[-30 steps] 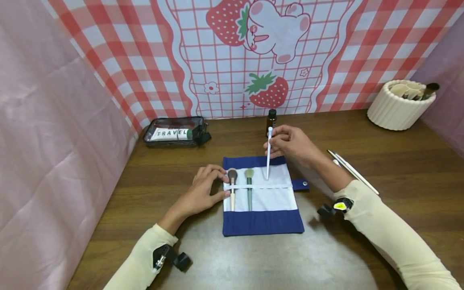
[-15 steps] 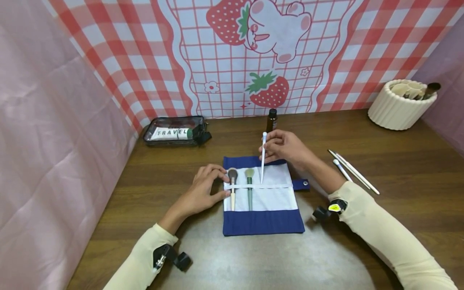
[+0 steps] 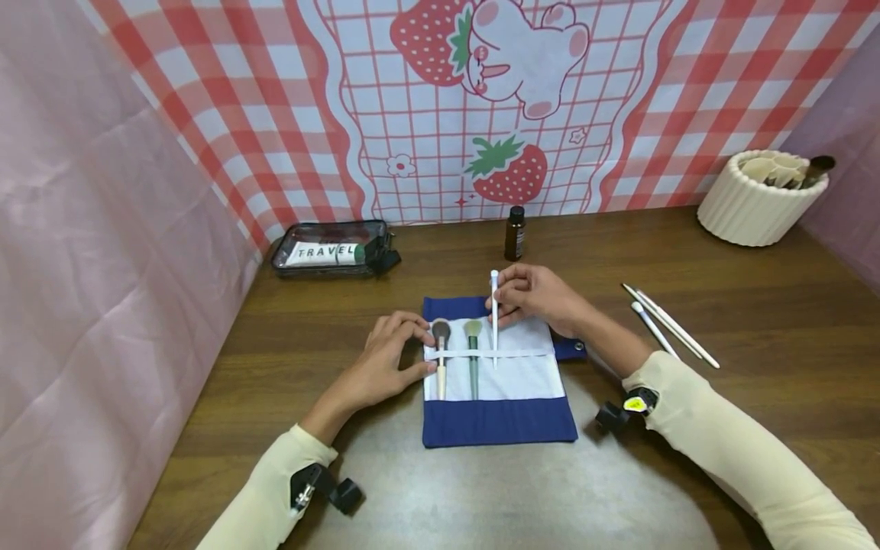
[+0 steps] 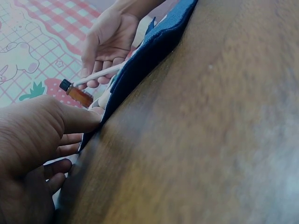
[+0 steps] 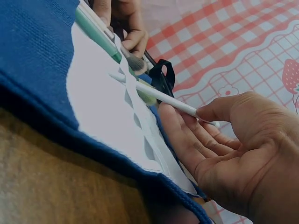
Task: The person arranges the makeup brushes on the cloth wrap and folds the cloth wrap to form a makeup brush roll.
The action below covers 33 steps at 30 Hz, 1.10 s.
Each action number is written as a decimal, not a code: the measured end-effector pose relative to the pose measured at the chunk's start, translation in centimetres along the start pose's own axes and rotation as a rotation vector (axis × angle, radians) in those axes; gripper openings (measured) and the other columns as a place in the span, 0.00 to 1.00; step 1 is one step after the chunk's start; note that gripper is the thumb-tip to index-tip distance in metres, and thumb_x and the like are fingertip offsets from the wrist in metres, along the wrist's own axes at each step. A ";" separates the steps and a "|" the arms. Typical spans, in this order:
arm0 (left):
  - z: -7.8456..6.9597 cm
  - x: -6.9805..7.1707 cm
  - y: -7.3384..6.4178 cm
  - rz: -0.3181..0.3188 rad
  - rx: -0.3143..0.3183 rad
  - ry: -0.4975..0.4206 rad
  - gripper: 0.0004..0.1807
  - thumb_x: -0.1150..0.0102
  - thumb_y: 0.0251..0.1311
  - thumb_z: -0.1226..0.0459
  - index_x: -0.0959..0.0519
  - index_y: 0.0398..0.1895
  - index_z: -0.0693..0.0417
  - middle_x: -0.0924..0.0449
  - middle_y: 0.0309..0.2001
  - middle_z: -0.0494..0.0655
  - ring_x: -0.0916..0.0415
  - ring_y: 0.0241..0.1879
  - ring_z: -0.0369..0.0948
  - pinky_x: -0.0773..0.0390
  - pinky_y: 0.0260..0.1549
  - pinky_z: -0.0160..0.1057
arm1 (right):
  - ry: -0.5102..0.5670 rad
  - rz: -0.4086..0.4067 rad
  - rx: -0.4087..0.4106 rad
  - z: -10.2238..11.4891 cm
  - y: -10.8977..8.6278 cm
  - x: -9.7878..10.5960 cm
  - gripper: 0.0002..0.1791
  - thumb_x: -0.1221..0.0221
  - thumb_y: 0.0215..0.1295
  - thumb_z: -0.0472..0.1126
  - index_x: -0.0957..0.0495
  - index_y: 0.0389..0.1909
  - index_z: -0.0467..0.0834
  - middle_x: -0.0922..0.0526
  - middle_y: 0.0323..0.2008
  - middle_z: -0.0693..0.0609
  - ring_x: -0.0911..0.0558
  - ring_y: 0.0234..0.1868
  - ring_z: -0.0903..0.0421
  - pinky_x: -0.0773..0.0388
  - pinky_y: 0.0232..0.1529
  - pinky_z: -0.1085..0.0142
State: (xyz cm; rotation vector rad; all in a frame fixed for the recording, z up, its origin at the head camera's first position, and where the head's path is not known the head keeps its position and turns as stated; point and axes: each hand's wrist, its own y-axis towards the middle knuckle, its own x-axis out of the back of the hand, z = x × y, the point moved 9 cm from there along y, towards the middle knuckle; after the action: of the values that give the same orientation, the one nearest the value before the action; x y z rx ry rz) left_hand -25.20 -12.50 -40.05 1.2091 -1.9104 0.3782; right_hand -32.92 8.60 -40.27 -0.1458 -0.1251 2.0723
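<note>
Two hands are set at an open brush roll, and one white brush is held over it.
Near its far end, the white brush is pinched between the thumb and fingers of the right hand; its lower tip is seen past the white strap, just right of a green brush. By the relaxed fingers of the left hand, thumb and forefinger spread apart, the roll's left edge is touched, beside a dark-bristled brush. Both of these brushes are crossed by the strap. Two slim white sticks and a short brush are laid to the right; a brown bottle is stood behind.
</note>
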 end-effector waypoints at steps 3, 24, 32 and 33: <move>0.0 0.0 0.0 0.003 0.001 0.002 0.16 0.30 0.61 0.55 0.23 0.47 0.48 0.32 0.62 0.46 0.43 0.64 0.50 0.47 0.63 0.57 | 0.001 0.002 -0.016 -0.1 -0.3 -0.2 0.20 0.50 0.75 0.28 0.40 0.63 0.26 0.19 0.46 0.31 0.15 0.39 0.43 0.18 0.44 0.48; -0.3 0.1 0.0 -0.013 -0.018 -0.006 0.16 0.29 0.60 0.57 0.22 0.47 0.48 0.31 0.62 0.48 0.42 0.64 0.51 0.47 0.63 0.59 | -0.084 -0.019 -0.068 -0.2 -0.1 0.1 0.20 0.41 0.73 0.39 0.28 0.56 0.28 0.18 0.37 0.38 0.16 0.31 0.49 0.16 0.36 0.57; -0.2 0.1 0.0 -0.021 -0.029 -0.007 0.16 0.29 0.60 0.57 0.23 0.47 0.48 0.31 0.62 0.47 0.41 0.63 0.51 0.46 0.61 0.59 | -0.168 0.023 -0.106 -0.5 -0.5 -0.3 0.18 0.39 0.72 0.42 0.23 0.52 0.31 0.19 0.33 0.40 0.20 0.26 0.54 0.21 0.26 0.64; -0.1 0.1 0.0 -0.021 -0.030 -0.008 0.16 0.29 0.60 0.57 0.23 0.47 0.48 0.31 0.62 0.47 0.41 0.63 0.50 0.46 0.61 0.59 | -0.178 0.031 -0.107 -0.5 -0.6 -0.3 0.18 0.39 0.72 0.42 0.23 0.52 0.32 0.19 0.33 0.40 0.20 0.26 0.54 0.22 0.26 0.64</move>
State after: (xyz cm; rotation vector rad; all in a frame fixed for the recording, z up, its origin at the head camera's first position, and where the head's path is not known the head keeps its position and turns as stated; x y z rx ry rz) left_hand -25.16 -12.46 -39.89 1.2117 -1.9021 0.3323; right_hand -32.19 8.59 -40.66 -0.0284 -0.3445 2.1081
